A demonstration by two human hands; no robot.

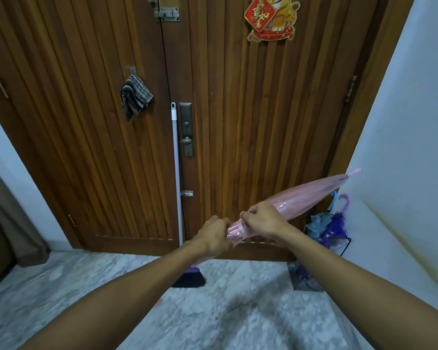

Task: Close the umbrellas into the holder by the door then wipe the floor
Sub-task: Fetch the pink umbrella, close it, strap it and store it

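Holding a folded pink umbrella (299,198) across the front of me, I am keeping both hands on its lower end. My left hand (214,236) is wrapping its grip around the gathered canopy near the handle end, fingers curled tight on the pink plastic. My right hand (262,219) is sitting just beside it, its grip pinching the same bunched fabric a little further up. The umbrella is tilting upward to the right, its tip pointing at the white wall (402,147) beside the wooden door (238,109).

Below that tip, a black wire holder (345,245) is standing in the corner by the door, carrying a purple umbrella (338,224) and a grey-blue one (319,221), their curved handles sticking up. A white broom pole (176,173) is leaning against the door next to the lock plate (186,128), its dark bristles (190,279) resting on the marbled floor (225,311). A striped cloth (135,96) is hanging from a hook on the left door leaf, and a red paper ornament (271,17) is showing on the right leaf up high.
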